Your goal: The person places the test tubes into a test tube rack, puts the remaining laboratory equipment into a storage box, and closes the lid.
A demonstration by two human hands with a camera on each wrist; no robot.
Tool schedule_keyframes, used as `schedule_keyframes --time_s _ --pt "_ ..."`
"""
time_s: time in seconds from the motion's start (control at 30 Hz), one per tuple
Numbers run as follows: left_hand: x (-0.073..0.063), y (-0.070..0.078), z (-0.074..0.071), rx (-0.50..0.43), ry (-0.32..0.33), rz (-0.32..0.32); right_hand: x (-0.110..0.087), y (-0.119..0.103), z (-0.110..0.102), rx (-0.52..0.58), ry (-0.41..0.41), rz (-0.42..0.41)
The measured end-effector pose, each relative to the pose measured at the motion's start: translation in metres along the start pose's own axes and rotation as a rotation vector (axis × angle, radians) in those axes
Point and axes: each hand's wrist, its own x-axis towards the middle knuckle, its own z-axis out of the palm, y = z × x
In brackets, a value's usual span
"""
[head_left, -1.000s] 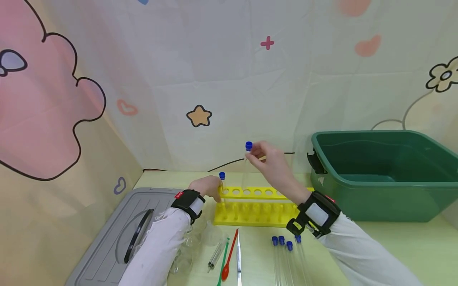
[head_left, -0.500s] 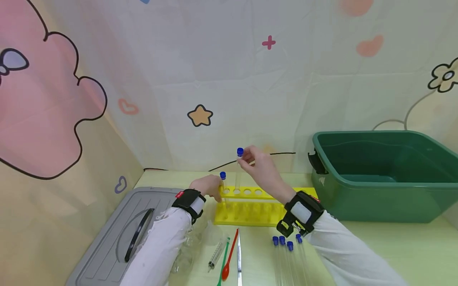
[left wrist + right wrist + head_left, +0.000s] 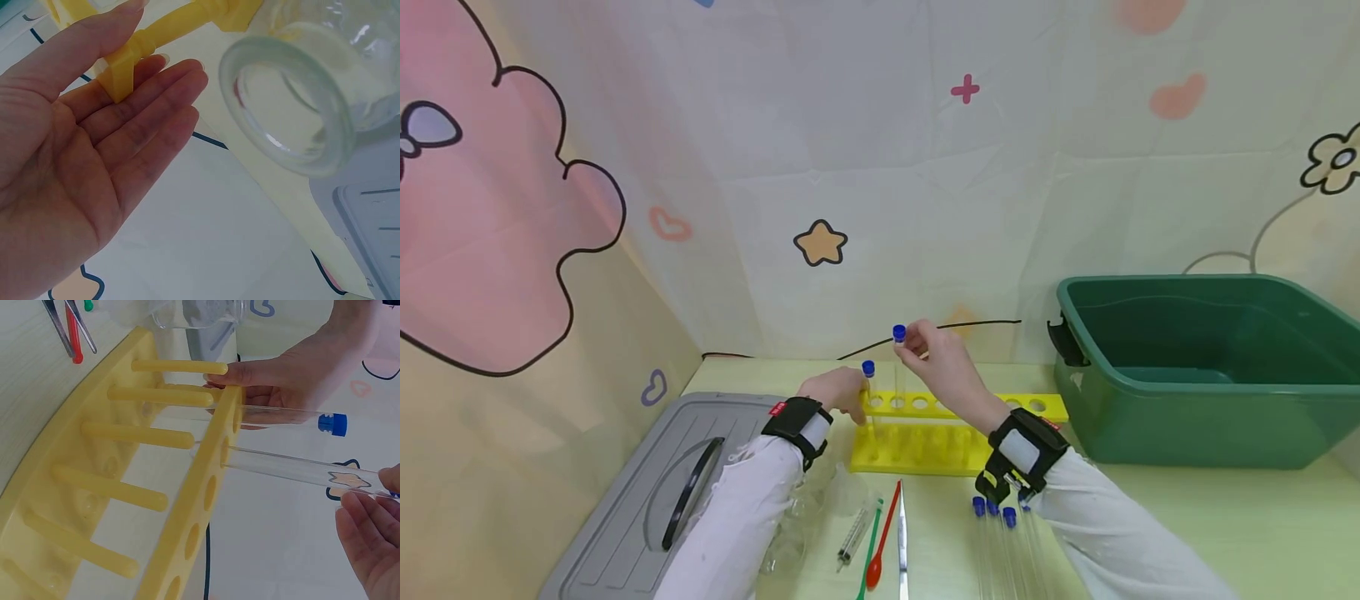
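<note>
Watching first through the head view, I see the right hand (image 3: 947, 371) raised over the yellow rack (image 3: 887, 465). Its thumb and fingers are closed in a pinch on the upper part of a clear tube (image 3: 899, 380), just under the blue cap. This tube is upright, and its lower end is at the second hole from the left. The left hand (image 3: 835, 392) is at the left end of the rack, beside a capped tube (image 3: 870, 385) which stands in the first hole. In front of the rack, on the table, lie a syringe (image 3: 853, 537), a green stick (image 3: 870, 548), a red spoon (image 3: 874, 570), metal tweezers (image 3: 902, 533) and a group of four blue-capped tubes (image 3: 1010, 517). A green bin (image 3: 1180, 423) is on the right side, and a grey panel (image 3: 625, 508) with black handle on the left.

From the left wrist, I can see that this hand has the rack's end between thumb and fingers; the fingers are only slightly bent. A glass vessel (image 3: 340, 134) has its round mouth near the fingertips.

By the right wrist view, the end of the pinched tube has passed through the hole and is just beyond the upper bar, well apart from the base. The neighbour tube reaches much deeper.
</note>
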Motion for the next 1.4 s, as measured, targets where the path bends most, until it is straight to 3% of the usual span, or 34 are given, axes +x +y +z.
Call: schedule_keyframes --time_s 0.73,1.4 --pt "0.000 0.000 -0.002 -0.009 -0.019 0.004 -0.008 0.017 0.018 0.001 -0.090 0.141" --pt "0.000 0.000 -0.002 -0.010 -0.016 0.015 -0.012 0.022 0.026 0.009 -0.125 0.210"
